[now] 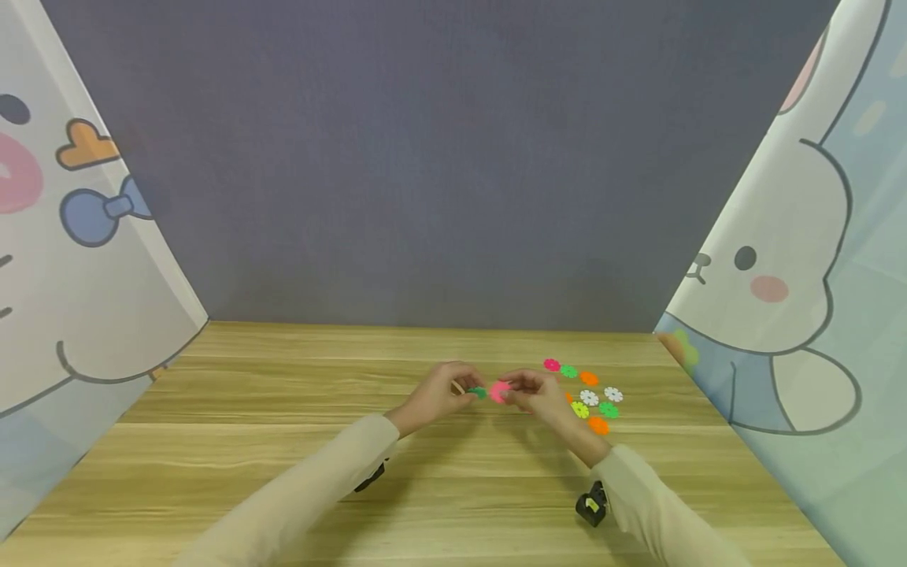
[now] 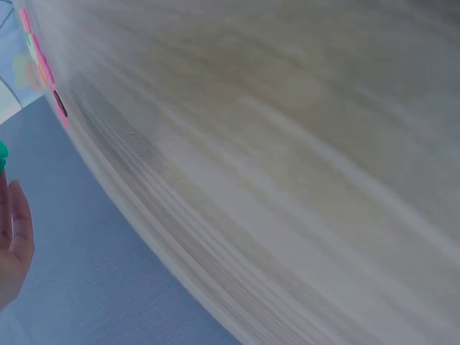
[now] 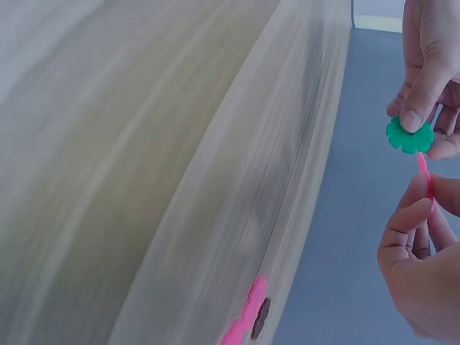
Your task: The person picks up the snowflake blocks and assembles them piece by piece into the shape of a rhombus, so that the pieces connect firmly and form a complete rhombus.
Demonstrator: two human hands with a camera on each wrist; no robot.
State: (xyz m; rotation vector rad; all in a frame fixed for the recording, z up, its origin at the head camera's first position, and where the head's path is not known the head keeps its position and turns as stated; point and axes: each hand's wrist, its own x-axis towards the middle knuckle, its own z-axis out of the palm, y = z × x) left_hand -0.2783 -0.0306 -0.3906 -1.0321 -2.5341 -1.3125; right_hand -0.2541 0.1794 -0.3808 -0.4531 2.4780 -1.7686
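Observation:
My left hand (image 1: 446, 394) pinches a green notched, flower-shaped disc (image 1: 479, 392) between thumb and fingers. Facing it, my right hand (image 1: 544, 400) pinches a pink disc (image 1: 499, 391) by its edge. Both hands are held above the wooden table. From the right wrist, the green disc (image 3: 410, 136) lies flat under the thumb, and the pink disc (image 3: 425, 176) appears edge-on just below it; whether their rims touch I cannot tell. At the left wrist view's edge, only part of the green disc (image 2: 2, 154) and some fingers (image 2: 21, 223) show.
Right of the hands, several loose discs lie on the table (image 1: 283, 441), among them a magenta disc (image 1: 551, 365), an orange disc (image 1: 598, 426), a white disc (image 1: 613, 394) and a yellow disc (image 1: 580, 409). A grey panel (image 1: 432, 165) stands behind, with cartoon-printed cloth on both sides.

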